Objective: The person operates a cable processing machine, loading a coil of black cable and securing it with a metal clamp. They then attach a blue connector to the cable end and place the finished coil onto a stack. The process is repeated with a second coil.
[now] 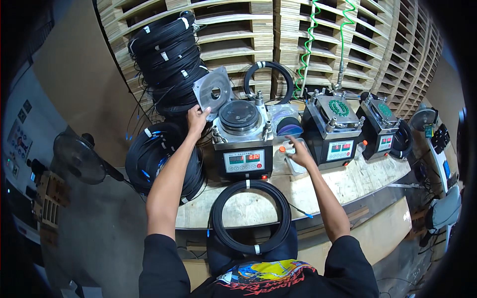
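At the upper left of the bench, my left hand [198, 120] grips the lower edge of a square grey metal plate [218, 85] with a round hole in its middle. The plate stands tilted beside a polishing machine [243, 161], whose dark round disc [239, 117] on top is uncovered. To the right of this machine, my right hand [300, 153] reaches out with its fingers apart and nothing visible in them. Just beyond its fingertips lie blue-purple round film sheets [289, 129]. A small bottle with an orange cap [282, 149] stands by that hand, next to a clear plastic tray [298, 168].
A coil of black cable [251, 247] hangs over the bench's front edge. Tall stacks of coils [169, 64] stand at the left. Two similar machines [334, 131] [381, 124] stand to the right, below green coiled air hoses [309, 39]. Pallets [238, 37] rise behind; a fan [79, 158] is left.
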`<control>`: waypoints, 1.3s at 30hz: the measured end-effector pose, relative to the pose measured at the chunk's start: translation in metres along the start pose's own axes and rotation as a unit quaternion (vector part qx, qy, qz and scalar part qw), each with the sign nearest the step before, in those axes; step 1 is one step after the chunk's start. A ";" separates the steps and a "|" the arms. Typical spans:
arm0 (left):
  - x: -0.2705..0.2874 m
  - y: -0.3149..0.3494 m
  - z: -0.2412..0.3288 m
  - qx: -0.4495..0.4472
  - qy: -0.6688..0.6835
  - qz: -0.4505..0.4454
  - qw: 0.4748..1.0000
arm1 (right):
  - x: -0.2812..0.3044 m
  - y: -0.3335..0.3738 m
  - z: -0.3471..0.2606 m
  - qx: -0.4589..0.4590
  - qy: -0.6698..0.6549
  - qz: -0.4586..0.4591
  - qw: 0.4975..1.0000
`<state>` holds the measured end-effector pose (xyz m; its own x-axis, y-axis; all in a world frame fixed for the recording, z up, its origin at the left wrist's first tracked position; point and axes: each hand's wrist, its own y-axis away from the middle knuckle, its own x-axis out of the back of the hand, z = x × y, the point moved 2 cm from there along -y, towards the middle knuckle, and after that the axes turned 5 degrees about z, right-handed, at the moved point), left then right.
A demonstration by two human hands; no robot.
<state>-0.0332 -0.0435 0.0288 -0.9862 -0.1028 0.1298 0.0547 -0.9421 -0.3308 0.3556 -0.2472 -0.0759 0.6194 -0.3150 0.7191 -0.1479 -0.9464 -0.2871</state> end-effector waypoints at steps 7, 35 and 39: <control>0.012 0.039 0.078 -0.227 -0.178 0.025 0.957 | 0.058 -0.064 -0.126 0.036 -0.324 0.048 0.944; -0.001 0.013 0.047 0.105 0.102 -0.184 0.972 | 0.018 -0.160 -0.154 -0.026 -0.391 -0.035 0.919; -0.008 0.025 0.048 0.158 0.137 -0.178 0.962 | 0.013 -0.152 -0.134 -0.029 -0.346 -0.036 0.937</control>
<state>-0.0163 -0.0818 0.0646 -0.9528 0.2918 -0.0836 -0.2924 -0.9563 -0.0056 0.2823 -0.1172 0.0617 0.9781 -0.1472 0.1473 -0.1154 -0.9719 -0.2052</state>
